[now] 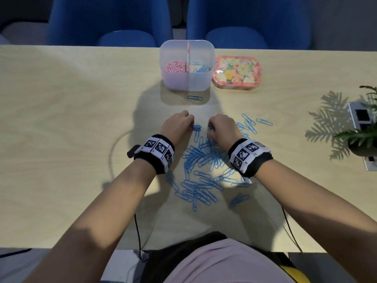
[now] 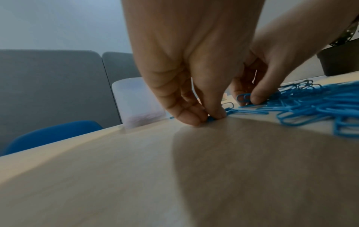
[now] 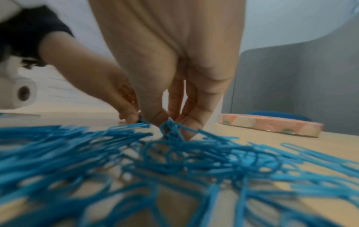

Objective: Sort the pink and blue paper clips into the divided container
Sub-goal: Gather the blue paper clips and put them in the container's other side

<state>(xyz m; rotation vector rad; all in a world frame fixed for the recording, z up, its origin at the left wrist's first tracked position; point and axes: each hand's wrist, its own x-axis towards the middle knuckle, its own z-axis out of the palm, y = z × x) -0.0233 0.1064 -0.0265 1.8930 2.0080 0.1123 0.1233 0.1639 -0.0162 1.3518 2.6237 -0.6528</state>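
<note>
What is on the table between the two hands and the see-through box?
One blue paper clip lies alone there, just in front of the divided container, apart from both hands. Around it the table is bare. The head view shows it.

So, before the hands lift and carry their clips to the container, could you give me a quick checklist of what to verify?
1. Left hand pinches blue clips: ok.
2. Right hand pinches clips at the pile: ok, though the count is unclear.
3. Held clips free of the tangled pile: cannot tell.
4. Divided container upright and open: ok.
5. Blue compartment, on the right, has room: ok.
6. No pink clips left on the table: ok; pink clips lie only in the left compartment.
</note>
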